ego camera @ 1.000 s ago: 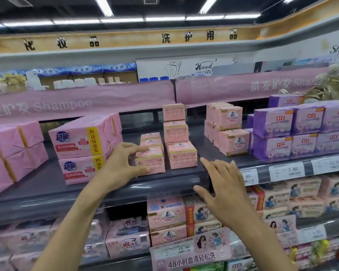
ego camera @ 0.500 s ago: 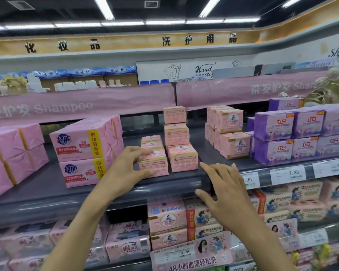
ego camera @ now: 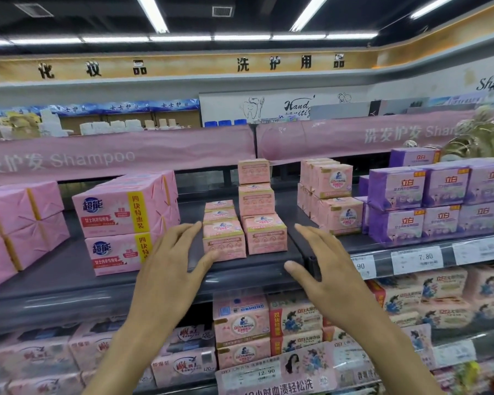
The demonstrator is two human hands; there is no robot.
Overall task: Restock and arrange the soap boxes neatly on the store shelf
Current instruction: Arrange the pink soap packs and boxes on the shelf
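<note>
Small pink soap boxes stand in two rows on the dark shelf (ego camera: pixel 69 277). The left row's front box (ego camera: pixel 224 243) has more boxes behind it. The right row's front box (ego camera: pixel 265 233) has a taller stack (ego camera: pixel 254 185) behind. My left hand (ego camera: pixel 171 263) is spread beside the left front box, its thumb and fingertips at the box's left edge. My right hand (ego camera: pixel 325 269) hovers open to the right of the rows, over the shelf's front lip, touching no box.
Large pink four-packs (ego camera: pixel 120 223) sit to the left, pink wrapped soap packs (ego camera: pixel 337 195) and purple packs (ego camera: pixel 439 201) to the right. Price tags (ego camera: pixel 414 259) line the shelf edge. The lower shelf (ego camera: pixel 240 323) holds more soap packs.
My left hand has come off the left front box, opened and drawn back to its left side. My right hand has risen slightly toward the boxes. The view has shifted a little.
</note>
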